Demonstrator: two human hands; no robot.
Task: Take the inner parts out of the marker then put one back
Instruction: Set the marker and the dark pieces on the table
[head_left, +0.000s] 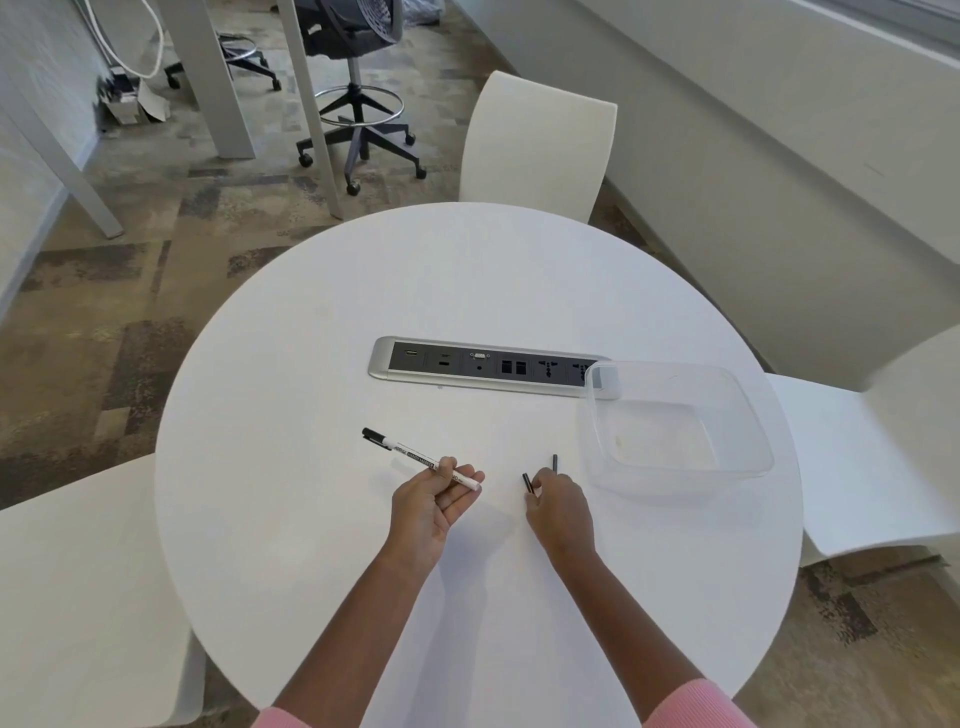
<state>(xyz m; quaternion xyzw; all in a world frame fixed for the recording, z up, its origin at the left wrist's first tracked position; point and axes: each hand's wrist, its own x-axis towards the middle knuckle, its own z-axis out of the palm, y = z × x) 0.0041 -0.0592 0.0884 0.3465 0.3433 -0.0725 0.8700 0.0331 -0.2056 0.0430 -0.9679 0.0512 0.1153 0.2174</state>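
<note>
In the left hand (435, 498), a marker (415, 455) (printed "HANDY MARKER").

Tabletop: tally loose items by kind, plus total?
Marker, in the left hand: 1
Black inner parts, at the right hand: 2
Clear container: 1
Total: 4

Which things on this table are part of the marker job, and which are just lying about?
Part of the job:
- marker, in the left hand
- two dark inner parts, at the right hand

Just lying about:
- clear plastic tub
- socket strip
- white chairs
</note>
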